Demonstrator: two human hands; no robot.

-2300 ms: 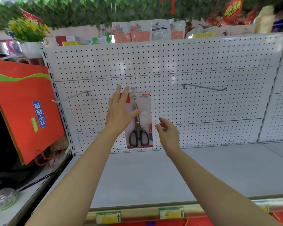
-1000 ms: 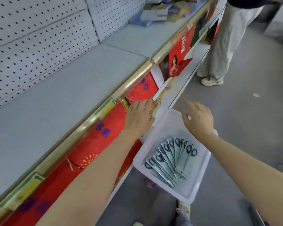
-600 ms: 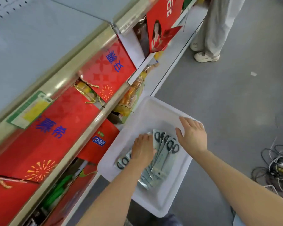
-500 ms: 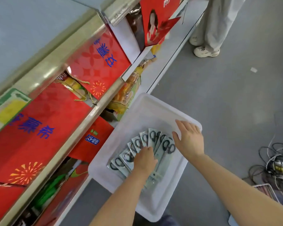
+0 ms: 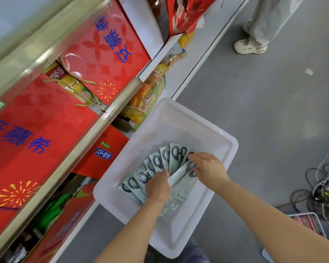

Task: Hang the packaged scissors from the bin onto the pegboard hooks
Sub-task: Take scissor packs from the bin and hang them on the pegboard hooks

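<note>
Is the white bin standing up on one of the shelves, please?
No, the white bin sits on the grey floor beside the shelving, with both hands reaching into it.

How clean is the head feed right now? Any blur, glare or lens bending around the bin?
Head view: the fanned scissor packs and both hands, left and right, are slightly soft; the shelf rail shows bright glare streaks and smears toward the left edge; wide-angle bending tilts the shelving; light is even, with only faint shadow inside the white bin.
</note>
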